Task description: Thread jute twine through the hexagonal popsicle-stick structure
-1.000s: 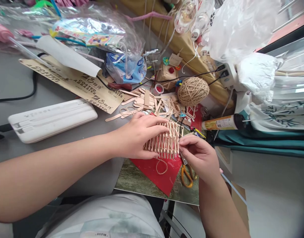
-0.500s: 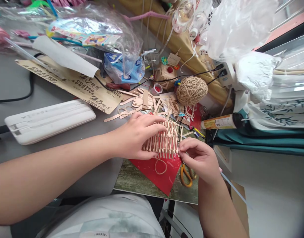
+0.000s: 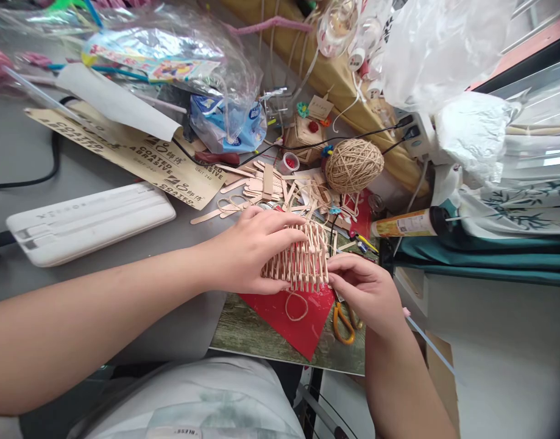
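A stacked lattice of wooden sticks [image 3: 302, 259] rests over a red sheet [image 3: 302, 323]. From its left side my left hand [image 3: 256, 250] grips it, fingers over the top and thumb along the near edge. My right hand [image 3: 364, 289] is closed at the lattice's right end, fingertips pinched against it; anything small between them is hidden. A loop of twine [image 3: 297, 306] lies on the red sheet. Scissors with orange handles [image 3: 343, 324] are just below my right hand.
Loose craft sticks [image 3: 261, 186] and a ball of twine [image 3: 355, 166] are beyond the lattice. A white case [image 3: 92, 222] and sandpaper sheets [image 3: 156, 155] lie left. On the right are a cup with a black lid [image 3: 410, 224] and a power strip [image 3: 414, 143] with black cables.
My right hand has shifted slightly left, closer against the lattice's end. My left hand keeps its grip in nearly the same place.
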A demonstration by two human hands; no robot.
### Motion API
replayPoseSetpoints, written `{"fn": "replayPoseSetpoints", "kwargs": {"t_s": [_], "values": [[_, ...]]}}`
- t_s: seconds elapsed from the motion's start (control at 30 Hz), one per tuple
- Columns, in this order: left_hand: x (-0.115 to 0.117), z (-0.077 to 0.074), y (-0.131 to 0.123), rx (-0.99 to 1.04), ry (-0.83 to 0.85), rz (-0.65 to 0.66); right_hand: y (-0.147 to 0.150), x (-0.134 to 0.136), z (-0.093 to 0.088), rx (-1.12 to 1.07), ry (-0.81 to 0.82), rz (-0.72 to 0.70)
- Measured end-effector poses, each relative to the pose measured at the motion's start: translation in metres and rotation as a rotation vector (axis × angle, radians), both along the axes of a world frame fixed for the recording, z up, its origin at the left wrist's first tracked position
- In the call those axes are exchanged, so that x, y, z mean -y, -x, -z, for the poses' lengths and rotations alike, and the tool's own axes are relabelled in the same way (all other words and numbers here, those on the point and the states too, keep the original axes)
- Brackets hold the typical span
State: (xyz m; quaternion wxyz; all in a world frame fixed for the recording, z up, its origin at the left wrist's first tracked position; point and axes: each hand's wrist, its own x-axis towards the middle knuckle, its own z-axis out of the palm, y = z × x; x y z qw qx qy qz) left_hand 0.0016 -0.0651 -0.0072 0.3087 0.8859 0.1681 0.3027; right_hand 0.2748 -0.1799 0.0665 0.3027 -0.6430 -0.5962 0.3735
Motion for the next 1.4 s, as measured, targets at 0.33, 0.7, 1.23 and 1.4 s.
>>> {"fn": "replayPoseSetpoints", "kwargs": {"t_s": [0.33, 0.7, 1.23, 1.4], "values": [[0.0, -0.001, 0.001, -0.008, 0.001, -0.007, -0.001, -0.007, -0.015, 0.104, 0.006, -0.14], [-0.004, 0.01, -0.004, 0.058, -0.024, -0.088, 0.005, -0.011, -0.011, -0.019, 0.035, -0.034], [-0.008, 0.011, -0.004, 0.06, -0.075, -0.086, -0.004, -0.012, -0.012, 0.07, -0.068, -0.08], [-0.008, 0.012, -0.005, 0.076, -0.077, -0.071, -0.003, -0.015, -0.014, 0.12, -0.113, -0.128]]}}
